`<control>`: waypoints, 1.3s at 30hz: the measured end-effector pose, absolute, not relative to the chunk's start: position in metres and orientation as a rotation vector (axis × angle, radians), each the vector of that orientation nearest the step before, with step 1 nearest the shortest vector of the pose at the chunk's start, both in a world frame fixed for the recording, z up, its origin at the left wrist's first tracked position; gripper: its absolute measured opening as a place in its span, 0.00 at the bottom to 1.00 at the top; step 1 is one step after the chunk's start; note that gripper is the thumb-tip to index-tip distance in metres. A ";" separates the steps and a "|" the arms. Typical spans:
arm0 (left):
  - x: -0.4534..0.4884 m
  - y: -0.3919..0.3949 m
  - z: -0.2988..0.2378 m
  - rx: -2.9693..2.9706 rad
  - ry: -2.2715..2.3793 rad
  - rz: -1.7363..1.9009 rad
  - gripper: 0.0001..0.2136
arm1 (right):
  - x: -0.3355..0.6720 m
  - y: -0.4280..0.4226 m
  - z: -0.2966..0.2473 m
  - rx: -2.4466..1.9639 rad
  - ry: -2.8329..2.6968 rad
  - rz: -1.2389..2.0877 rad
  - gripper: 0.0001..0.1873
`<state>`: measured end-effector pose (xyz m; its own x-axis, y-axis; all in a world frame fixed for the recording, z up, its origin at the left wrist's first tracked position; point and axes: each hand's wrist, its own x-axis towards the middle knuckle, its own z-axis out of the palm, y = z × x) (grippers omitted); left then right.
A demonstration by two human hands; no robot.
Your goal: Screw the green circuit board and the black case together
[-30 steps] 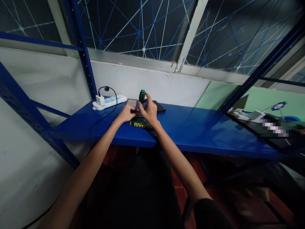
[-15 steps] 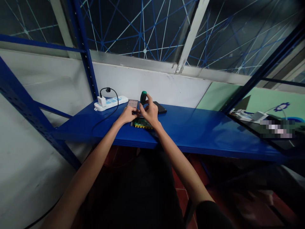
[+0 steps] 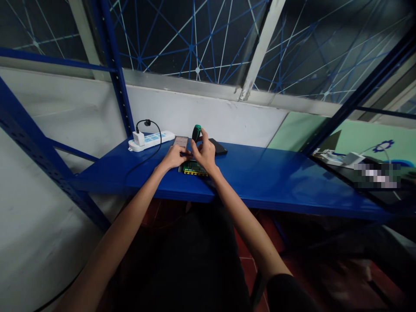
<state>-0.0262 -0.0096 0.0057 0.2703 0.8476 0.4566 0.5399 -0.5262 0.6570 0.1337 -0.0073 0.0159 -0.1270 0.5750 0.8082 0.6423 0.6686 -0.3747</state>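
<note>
My right hand [image 3: 204,152] is closed round a screwdriver with a green handle [image 3: 196,131], held upright over a green circuit board [image 3: 195,168] with yellow ports along its front edge. The board lies on the blue shelf [image 3: 266,173]. My left hand [image 3: 173,157] rests on the board's left side, fingers curled and pinched near the screwdriver's tip. What its fingertips hold is hidden.
A phone [image 3: 180,141] lies just behind my left hand, and a dark flat device [image 3: 218,147] behind my right. A white power strip [image 3: 150,139] with a plugged-in charger and black cable sits at the back left. Blue rack posts stand on both sides.
The screwdriver's handle has tipped slightly to the right. Both hands stay in the same place over the board.
</note>
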 end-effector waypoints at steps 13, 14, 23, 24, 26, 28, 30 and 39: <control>-0.025 -0.013 0.009 2.203 1.204 1.104 0.12 | 0.134 -0.008 0.017 -0.945 -1.779 -0.045 0.33; -0.025 -0.013 0.009 2.202 1.198 1.106 0.12 | 0.134 -0.008 0.017 -0.947 -1.778 -0.044 0.33; -0.024 -0.011 0.008 2.184 1.186 1.107 0.11 | 0.134 -0.009 0.018 -0.958 -1.756 -0.033 0.35; -0.024 -0.011 0.008 2.183 1.188 1.108 0.10 | 0.135 -0.009 0.018 -0.954 -1.756 -0.029 0.35; -0.024 -0.012 0.009 2.180 1.198 1.100 0.10 | 0.135 -0.010 0.019 -0.942 -1.752 -0.025 0.36; -0.024 -0.013 0.009 2.181 1.214 1.101 0.11 | 0.134 -0.010 0.019 -0.932 -1.751 -0.029 0.36; -0.025 -0.013 0.010 2.177 1.247 1.121 0.12 | 0.134 -0.010 0.020 -0.934 -1.750 -0.036 0.35; -0.026 -0.012 0.010 2.166 1.263 1.138 0.12 | 0.134 -0.013 0.020 -0.943 -1.787 -0.039 0.33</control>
